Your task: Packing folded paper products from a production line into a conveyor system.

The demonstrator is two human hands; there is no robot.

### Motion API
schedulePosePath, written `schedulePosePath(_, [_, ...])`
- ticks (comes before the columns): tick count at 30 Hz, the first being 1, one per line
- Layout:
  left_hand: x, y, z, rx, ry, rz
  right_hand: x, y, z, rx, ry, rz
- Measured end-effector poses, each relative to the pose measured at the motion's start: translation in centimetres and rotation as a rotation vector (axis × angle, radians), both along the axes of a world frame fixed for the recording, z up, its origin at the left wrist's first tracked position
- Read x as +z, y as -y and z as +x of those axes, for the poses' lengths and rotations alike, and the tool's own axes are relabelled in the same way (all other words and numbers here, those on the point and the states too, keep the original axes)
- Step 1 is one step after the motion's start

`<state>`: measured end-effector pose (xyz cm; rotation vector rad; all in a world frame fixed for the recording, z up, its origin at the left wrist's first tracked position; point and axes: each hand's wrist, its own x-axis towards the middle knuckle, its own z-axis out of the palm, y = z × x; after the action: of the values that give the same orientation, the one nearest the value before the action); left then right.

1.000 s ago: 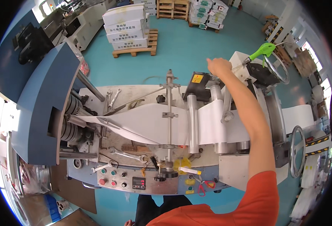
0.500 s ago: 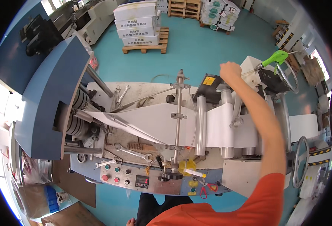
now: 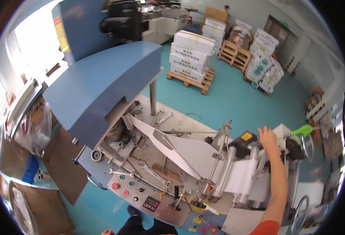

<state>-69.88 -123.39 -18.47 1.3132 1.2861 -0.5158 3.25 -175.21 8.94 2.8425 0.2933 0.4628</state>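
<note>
My right arm reaches over the machine. The right hand (image 3: 267, 138) is above the far end of its metal rollers (image 3: 224, 172), beside a black box (image 3: 243, 141) with a yellow label. Its fingertips stick up slightly apart, and nothing shows in them. A white paper web (image 3: 192, 152) runs from under the blue hood (image 3: 114, 86) to the rollers, narrowing and folding at the left. Only a bit of my left hand (image 3: 107, 232) shows at the lower edge, away from the machine; its fingers are mostly cut off.
Wrenches (image 3: 153, 172) lie on the machine bed. In front is a control panel (image 3: 141, 196) with buttons and a lit display. A green-handled tool (image 3: 302, 130) and a handwheel (image 3: 300, 213) stand at the right. Boxes on a pallet (image 3: 192, 55) stand beyond; a cardboard carton (image 3: 39, 211) is lower left.
My view has swung to the left, so the machine appears tilted and lower right. My right hand stays near the rollers' far end; its fingers have loosened from a closed-looking fist.
</note>
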Motion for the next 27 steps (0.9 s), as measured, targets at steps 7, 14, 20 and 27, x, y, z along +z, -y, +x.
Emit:
schedulePosePath(7, [-7.0,-8.1,-14.3,0.447,0.006,-0.169,3.3,-12.5,-7.5,0.312,0.006,0.001])
schedulePosePath(14, [-11.1,-19.8,-27.0,0.696,0.354,-0.313,10.6,-49.4,-34.1,0.426,-1.443,0.618])
schedulePosePath(20, [-15.4,-47.0,-23.2,0.186,-0.329,0.435,6.6,-71.7,-36.7,0.922,-1.367,0.524])
schedulePosePath(27, [-4.1,-70.9,-1.9,0.413,0.299,0.515,1.8,-97.5,-26.5,0.637,-0.632,0.841])
